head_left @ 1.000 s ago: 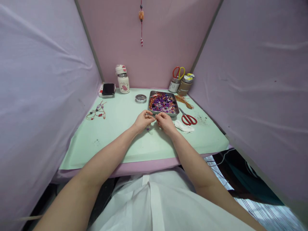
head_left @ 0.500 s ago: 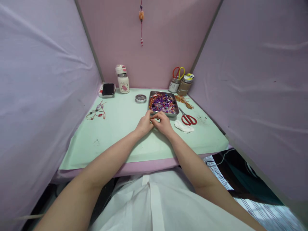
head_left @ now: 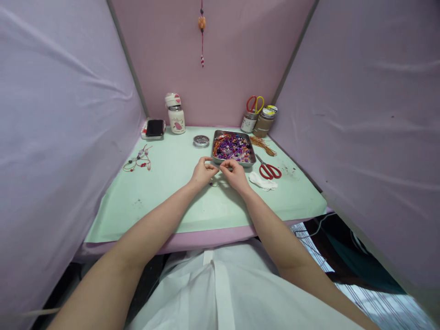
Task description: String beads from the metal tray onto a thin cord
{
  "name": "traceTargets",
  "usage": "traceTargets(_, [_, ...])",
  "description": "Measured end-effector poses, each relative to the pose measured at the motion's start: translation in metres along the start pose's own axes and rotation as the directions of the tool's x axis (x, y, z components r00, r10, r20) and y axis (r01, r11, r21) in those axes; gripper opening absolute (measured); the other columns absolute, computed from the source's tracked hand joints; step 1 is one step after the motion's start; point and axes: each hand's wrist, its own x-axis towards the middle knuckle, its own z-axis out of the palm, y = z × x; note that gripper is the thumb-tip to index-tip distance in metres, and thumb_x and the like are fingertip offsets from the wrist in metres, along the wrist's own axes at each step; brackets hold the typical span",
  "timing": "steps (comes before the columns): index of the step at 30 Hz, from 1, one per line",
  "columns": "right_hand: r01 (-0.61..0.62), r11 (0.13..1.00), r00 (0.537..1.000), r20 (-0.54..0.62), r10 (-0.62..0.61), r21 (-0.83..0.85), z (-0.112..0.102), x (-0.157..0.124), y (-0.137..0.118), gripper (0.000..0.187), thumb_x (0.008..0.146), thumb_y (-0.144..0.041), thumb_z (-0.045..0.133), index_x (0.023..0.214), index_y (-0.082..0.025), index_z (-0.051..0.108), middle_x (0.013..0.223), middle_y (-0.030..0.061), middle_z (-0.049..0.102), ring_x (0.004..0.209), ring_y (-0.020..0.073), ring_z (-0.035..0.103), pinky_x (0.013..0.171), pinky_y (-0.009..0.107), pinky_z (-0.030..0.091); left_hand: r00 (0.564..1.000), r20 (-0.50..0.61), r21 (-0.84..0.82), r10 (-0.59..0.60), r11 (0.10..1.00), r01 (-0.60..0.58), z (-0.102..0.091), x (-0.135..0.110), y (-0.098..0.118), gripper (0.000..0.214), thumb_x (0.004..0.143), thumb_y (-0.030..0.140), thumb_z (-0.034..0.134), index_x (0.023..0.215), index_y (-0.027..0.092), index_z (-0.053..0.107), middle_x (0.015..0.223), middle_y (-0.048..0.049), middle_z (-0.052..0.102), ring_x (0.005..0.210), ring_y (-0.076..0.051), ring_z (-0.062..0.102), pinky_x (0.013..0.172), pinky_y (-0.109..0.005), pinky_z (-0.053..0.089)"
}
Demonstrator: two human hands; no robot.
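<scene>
My left hand [head_left: 203, 172] and my right hand [head_left: 234, 173] meet fingertip to fingertip over the green mat [head_left: 165, 192], just in front of a metal tray of purple and mixed beads [head_left: 233, 147]. Both hands pinch a thin beaded cord [head_left: 213, 184], whose small dark beads dangle below them onto the mat. The fingers of each hand are curled closed around the cord.
Red scissors [head_left: 270, 170] and a white cloth [head_left: 263, 181] lie right of my hands. A round tin [head_left: 201, 140], a white jar [head_left: 176, 118], a phone [head_left: 154, 128], two pots [head_left: 258, 120] and finished beaded strings [head_left: 139, 159] sit around. Purple fabric walls enclose the table.
My hands pressed together near the tray half a second ago, then drew slightly apart and back, so the beaded cord shows beneath them again.
</scene>
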Motion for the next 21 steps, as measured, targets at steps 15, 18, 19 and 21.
traceTargets(15, [-0.200, 0.957, 0.980, 0.037, 0.197, 0.212, 0.001, 0.000, 0.003, 0.015, 0.070, -0.032, 0.064, 0.073, -0.019, 0.058, 0.067, -0.0028, 0.057, 0.061, 0.0108, 0.047, 0.060, 0.026, 0.039, 0.998, 0.063, -0.181, -0.003, 0.983, 0.015, 0.001, -0.006, 0.010, 0.041, 0.068, 0.013, 0.067, 0.102, 0.018, 0.046, 0.069, 0.0045, 0.062, 0.052, -0.005, 0.049, 0.053, -0.020, 0.037])
traceTargets(18, [-0.202, 0.952, 0.979, 0.026, 0.202, 0.231, 0.002, 0.000, 0.002, 0.015, 0.068, -0.032, 0.065, 0.073, -0.019, 0.057, 0.066, -0.0031, 0.055, 0.061, 0.0108, 0.047, 0.060, 0.025, 0.038, 0.997, 0.082, -0.190, 0.012, 0.982, 0.004, 0.001, -0.005, 0.009, 0.040, 0.069, 0.013, 0.067, 0.102, 0.018, 0.046, 0.069, 0.0046, 0.061, 0.052, -0.005, 0.048, 0.052, -0.020, 0.036])
traceTargets(19, [-0.206, 0.949, 0.978, 0.023, 0.207, 0.239, 0.002, 0.000, 0.002, 0.016, 0.067, -0.032, 0.065, 0.073, -0.020, 0.056, 0.066, -0.0032, 0.055, 0.061, 0.0109, 0.047, 0.060, 0.025, 0.038, 0.996, 0.087, -0.191, 0.016, 0.982, 0.000, 0.001, -0.005, 0.009, 0.039, 0.069, 0.014, 0.067, 0.102, 0.018, 0.047, 0.068, 0.0046, 0.061, 0.052, -0.005, 0.048, 0.052, -0.019, 0.036])
traceTargets(21, [-0.220, 0.939, 0.975, 0.022, 0.222, 0.263, 0.003, 0.000, 0.002, 0.019, 0.065, -0.032, 0.066, 0.075, -0.020, 0.055, 0.067, -0.0033, 0.055, 0.062, 0.0110, 0.048, 0.059, 0.025, 0.039, 0.995, 0.092, -0.189, 0.022, 0.982, -0.004, 0.001, -0.005, 0.008, 0.039, 0.068, 0.014, 0.067, 0.102, 0.018, 0.048, 0.069, 0.0046, 0.061, 0.053, -0.005, 0.049, 0.053, -0.019, 0.037])
